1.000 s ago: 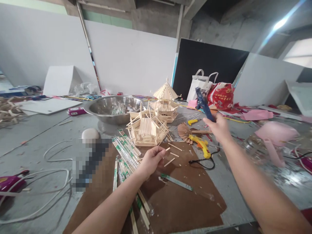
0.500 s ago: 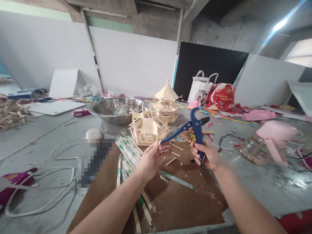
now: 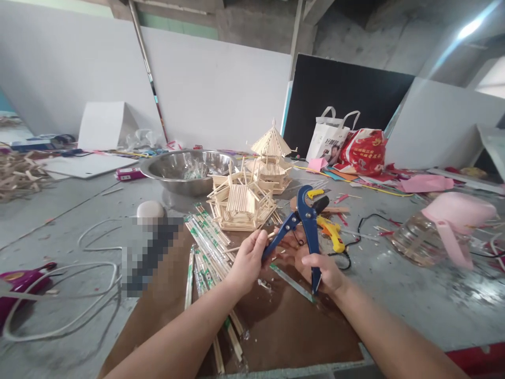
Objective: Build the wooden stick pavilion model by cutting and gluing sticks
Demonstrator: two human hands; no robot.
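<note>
A blue pipe cutter point(image 3: 310, 223) with a dark jaw is held up between my hands, its handles spread apart. My right hand point(image 3: 327, 273) is closed round its right handle, thumb in front. My left hand point(image 3: 250, 263) is closed at the lower end of the other handle, thumb upward; a thin stick near its knuckles partly vanishes behind it. Just beyond stands a low stick model point(image 3: 240, 202) with a slatted panel. A pavilion model with a pointed roof point(image 3: 272, 145) stands behind it. Wrapped chopsticks point(image 3: 207, 237) lie left of my left hand.
A brown board point(image 3: 284, 337) lies beneath my hands, with a wrapper strip point(image 3: 294, 284). A yellow glue gun point(image 3: 333, 234) lies to the right. Farther right is a jug with a pink lid point(image 3: 457, 210). At the back left sits a metal basin point(image 3: 173, 184); a white cable point(image 3: 114, 284) loops on the left.
The pipe cutter has moved down and slightly left with my right hand. My left hand has shifted lower and closed more fully. The yellow glue gun shows more clearly.
</note>
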